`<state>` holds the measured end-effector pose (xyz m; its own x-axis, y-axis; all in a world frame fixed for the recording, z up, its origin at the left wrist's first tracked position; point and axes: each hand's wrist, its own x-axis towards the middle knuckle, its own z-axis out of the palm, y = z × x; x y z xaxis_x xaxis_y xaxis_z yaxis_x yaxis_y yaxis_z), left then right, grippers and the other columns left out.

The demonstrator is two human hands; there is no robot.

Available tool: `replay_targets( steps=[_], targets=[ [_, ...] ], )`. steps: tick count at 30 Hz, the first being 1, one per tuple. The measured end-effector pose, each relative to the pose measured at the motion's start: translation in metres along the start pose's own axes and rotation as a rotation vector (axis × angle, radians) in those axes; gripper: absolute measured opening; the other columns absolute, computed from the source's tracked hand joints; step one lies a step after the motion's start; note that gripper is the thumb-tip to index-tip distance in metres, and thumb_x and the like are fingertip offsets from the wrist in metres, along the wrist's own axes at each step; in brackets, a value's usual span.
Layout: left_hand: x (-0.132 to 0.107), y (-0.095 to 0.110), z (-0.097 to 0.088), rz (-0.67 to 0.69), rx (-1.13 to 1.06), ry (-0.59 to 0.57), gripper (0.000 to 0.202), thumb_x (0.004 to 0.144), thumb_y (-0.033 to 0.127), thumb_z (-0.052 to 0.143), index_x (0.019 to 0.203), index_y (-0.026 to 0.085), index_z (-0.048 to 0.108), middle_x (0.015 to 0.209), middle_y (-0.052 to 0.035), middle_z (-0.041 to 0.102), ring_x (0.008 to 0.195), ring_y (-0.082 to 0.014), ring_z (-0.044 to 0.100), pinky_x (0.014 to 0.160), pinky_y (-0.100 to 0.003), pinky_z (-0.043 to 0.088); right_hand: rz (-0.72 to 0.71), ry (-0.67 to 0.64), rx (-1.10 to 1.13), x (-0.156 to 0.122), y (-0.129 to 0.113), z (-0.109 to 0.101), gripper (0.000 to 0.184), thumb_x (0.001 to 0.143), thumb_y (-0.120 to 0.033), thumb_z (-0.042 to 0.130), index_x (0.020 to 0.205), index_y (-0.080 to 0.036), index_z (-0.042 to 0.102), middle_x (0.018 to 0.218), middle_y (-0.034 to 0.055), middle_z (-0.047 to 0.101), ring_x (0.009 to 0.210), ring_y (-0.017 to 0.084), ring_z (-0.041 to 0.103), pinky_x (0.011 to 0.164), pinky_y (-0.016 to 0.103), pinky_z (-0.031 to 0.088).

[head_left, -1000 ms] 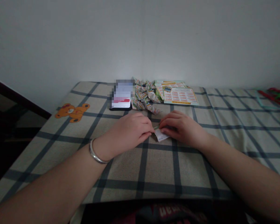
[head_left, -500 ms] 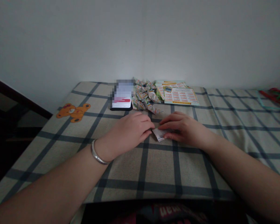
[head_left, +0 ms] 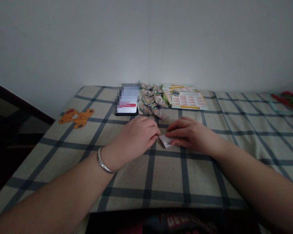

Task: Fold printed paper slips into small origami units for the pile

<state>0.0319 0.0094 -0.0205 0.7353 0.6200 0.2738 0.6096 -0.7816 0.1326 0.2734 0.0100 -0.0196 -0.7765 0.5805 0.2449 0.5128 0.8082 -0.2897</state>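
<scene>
Both hands rest on the checked tablecloth [head_left: 161,172] at the middle of the table, with a small folded piece of printed paper [head_left: 166,141] between them. My left hand [head_left: 135,138], a silver bangle [head_left: 103,161] on its wrist, has its fingers curled and pinches the paper's left edge. My right hand [head_left: 190,134] lies over the paper's right part with fingers pressed together on it. Only a white corner of the paper shows below the fingertips.
Behind the hands lie a lit phone [head_left: 127,103], a heap of several folded paper shapes [head_left: 151,101] and a stack of printed sheets [head_left: 187,99]. A bear picture [head_left: 76,116] marks the cloth at left. Red and green strips [head_left: 289,100] lie far right. A wall stands behind.
The hands stay almost in place; fingers of both have shifted slightly on the small paper, whose visible white corner has turned a little.
</scene>
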Motion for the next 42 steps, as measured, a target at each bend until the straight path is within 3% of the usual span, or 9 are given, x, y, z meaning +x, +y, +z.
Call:
replay_targets(
  steps=[15, 23, 36, 42],
  targets=[
    [-0.001, 0.005, -0.007, 0.105, 0.051, -0.067, 0.015, 0.088, 0.016, 0.06, 0.1, 0.018, 0.069, 0.103, -0.0007, 0.069, 0.096, -0.0191, 0.059, 0.086, -0.036, 0.046, 0.023, -0.041, 0.017, -0.006, -0.001, -0.009, 0.023, 0.092, -0.033, 0.058, 0.108, -0.021, 0.071, 0.108, 0.0071, 0.07, 0.094, 0.018, 0.063, 0.085, 0.033, 0.05],
    [-0.002, 0.003, -0.007, 0.119, 0.027, -0.075, 0.015, 0.09, 0.018, 0.056, 0.1, 0.016, 0.068, 0.101, -0.0037, 0.069, 0.095, -0.0194, 0.059, 0.085, -0.035, 0.048, 0.02, -0.011, 0.001, -0.006, 0.0, -0.01, 0.019, 0.09, -0.028, 0.061, 0.104, -0.019, 0.07, 0.104, 0.0085, 0.07, 0.094, 0.019, 0.064, 0.083, 0.033, 0.051],
    [-0.002, 0.003, -0.003, 0.05, 0.003, -0.05, 0.013, 0.089, 0.019, 0.058, 0.099, 0.017, 0.066, 0.101, -0.003, 0.067, 0.097, -0.0198, 0.059, 0.088, -0.036, 0.049, 0.014, 0.013, -0.196, -0.006, -0.001, -0.005, 0.028, 0.094, -0.02, 0.051, 0.119, -0.019, 0.065, 0.122, 0.0067, 0.067, 0.105, 0.022, 0.064, 0.091, 0.038, 0.052],
    [-0.002, -0.001, -0.001, 0.089, -0.004, -0.046, 0.016, 0.091, 0.019, 0.057, 0.101, 0.017, 0.068, 0.102, -0.0026, 0.069, 0.098, -0.0195, 0.059, 0.089, -0.036, 0.049, 0.047, 0.017, -0.156, -0.007, 0.001, -0.005, 0.029, 0.093, -0.02, 0.053, 0.119, -0.021, 0.066, 0.122, 0.0066, 0.067, 0.103, 0.021, 0.064, 0.091, 0.036, 0.052]
  ],
)
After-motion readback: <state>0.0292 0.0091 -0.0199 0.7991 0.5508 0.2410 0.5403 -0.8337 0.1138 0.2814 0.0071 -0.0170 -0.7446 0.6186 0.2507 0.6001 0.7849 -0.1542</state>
